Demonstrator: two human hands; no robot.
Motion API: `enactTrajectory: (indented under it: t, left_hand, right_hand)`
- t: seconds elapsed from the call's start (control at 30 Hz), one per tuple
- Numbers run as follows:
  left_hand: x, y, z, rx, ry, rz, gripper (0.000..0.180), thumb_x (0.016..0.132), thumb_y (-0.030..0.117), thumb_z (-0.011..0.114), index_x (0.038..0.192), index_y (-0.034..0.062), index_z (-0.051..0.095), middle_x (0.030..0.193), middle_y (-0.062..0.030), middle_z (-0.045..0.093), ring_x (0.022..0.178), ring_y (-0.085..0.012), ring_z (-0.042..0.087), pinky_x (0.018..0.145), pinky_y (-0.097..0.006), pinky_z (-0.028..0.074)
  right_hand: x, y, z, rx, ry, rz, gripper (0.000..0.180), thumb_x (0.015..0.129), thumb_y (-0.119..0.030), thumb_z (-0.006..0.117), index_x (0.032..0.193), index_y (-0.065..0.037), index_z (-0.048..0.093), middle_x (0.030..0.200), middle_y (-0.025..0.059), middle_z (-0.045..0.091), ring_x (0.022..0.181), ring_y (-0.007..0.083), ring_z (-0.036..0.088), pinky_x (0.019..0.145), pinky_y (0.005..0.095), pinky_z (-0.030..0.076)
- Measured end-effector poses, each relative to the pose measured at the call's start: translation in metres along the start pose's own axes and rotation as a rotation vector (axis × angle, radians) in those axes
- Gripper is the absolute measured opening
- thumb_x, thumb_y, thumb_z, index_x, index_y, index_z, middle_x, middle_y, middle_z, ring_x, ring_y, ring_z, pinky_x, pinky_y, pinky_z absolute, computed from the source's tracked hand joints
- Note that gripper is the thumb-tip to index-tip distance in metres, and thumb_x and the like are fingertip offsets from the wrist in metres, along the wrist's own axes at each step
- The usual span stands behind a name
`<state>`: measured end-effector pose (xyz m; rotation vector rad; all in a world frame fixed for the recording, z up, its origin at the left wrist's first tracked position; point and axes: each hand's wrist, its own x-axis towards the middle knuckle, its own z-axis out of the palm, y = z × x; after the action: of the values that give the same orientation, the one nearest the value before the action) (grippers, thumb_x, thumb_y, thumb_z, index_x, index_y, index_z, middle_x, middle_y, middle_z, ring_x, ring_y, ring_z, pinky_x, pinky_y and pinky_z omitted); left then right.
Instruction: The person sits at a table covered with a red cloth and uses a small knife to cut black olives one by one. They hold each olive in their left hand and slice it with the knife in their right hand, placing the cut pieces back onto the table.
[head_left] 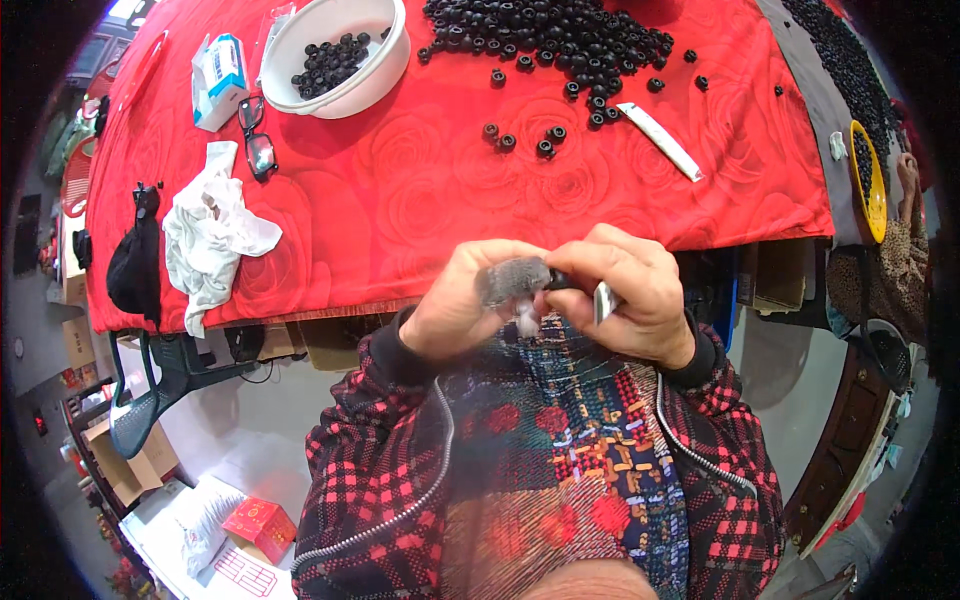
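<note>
You sat at a table [420, 200] covered with a red cloth patterned with roses, its near edge just beyond your hands. A heap of small black rings [550, 35] lay at the far side, with a few strays scattered nearer you. A white bowl [385, 60] held more of the same rings. Beside it sat a small white and blue box [220, 80], a pair of glasses [258, 140], a crumpled white cloth [215, 235] and a black pouch [135, 270] near the left edge. A flat white stick [660, 140] lay to the right of the strays. Nothing stood between you and your hands, which met in front of your chest, over your red plaid jacket [390, 480].

Your left hand [460, 305] was curled shut on a grey, fuzzy wad [512, 280], blurred in the picture. Your right hand [630, 295] was closed, pinching a small black piece [560, 281] against the wad, with a small shiny metal tool [604, 302] showing below the fingers.

Under the table stood cardboard boxes [130, 465] on a pale floor. At the far right, another person's arm [905, 240] rested beside a yellow dish [872, 190]
</note>
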<state>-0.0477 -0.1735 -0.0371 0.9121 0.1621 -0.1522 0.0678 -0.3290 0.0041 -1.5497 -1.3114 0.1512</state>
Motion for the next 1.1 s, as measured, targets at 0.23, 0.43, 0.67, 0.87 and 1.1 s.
enactTrajectory:
  t: [0.23,0.43,0.67,0.87,1.1]
  left_hand:
    - [0.003,0.010,-0.004,-0.214,-0.112,-0.303,0.017,0.084,-0.002,0.060,0.101,0.0003,0.063,0.084,-0.0040,0.063,0.075,-0.0094,0.060,0.063,-0.020,0.048]
    - [0.004,0.008,0.006,0.171,-0.011,-0.055,0.022,0.085,0.000,0.060,0.108,-0.0012,0.062,0.089,-0.0056,0.064,0.077,-0.0089,0.059,0.069,-0.021,0.049]
    - [0.006,0.013,0.015,-0.136,0.078,-0.045,0.022,0.087,0.014,0.063,0.105,0.0001,0.064,0.084,-0.0058,0.062,0.072,-0.0104,0.054,0.065,-0.023,0.045]
    - [0.006,0.009,0.011,-0.143,0.074,0.005,0.026,0.087,0.014,0.064,0.109,-0.0005,0.063,0.085,-0.0072,0.063,0.074,-0.0111,0.056,0.066,-0.024,0.045]
    - [0.006,0.012,0.004,-0.110,0.034,-0.024,0.025,0.089,0.008,0.058,0.112,-0.0016,0.060,0.089,-0.0071,0.064,0.077,-0.0109,0.059,0.069,-0.023,0.049]
  right_hand:
    - [0.004,0.005,-0.013,-0.037,-0.154,-0.106,0.033,0.065,-0.006,0.075,0.095,0.001,0.064,0.063,0.0078,0.055,0.051,0.0203,0.054,0.047,0.0305,0.041]
    - [-0.003,0.006,-0.012,-0.110,-0.089,-0.093,0.040,0.067,-0.007,0.072,0.103,0.002,0.060,0.070,0.0089,0.057,0.058,0.0230,0.056,0.051,0.0320,0.043]
    - [-0.010,-0.009,-0.022,0.129,-0.026,0.416,0.024,0.083,-0.005,0.054,0.107,0.002,0.052,0.083,0.0169,0.057,0.073,0.0311,0.059,0.065,0.0348,0.046]
    - [-0.005,0.000,-0.013,0.020,0.008,0.326,0.014,0.086,-0.004,0.054,0.099,0.001,0.055,0.081,0.0152,0.056,0.073,0.0317,0.059,0.064,0.0365,0.046]
    - [-0.003,0.007,-0.007,0.023,0.001,0.316,0.014,0.086,-0.005,0.055,0.098,0.001,0.055,0.083,0.0160,0.058,0.075,0.0326,0.060,0.065,0.0373,0.047]
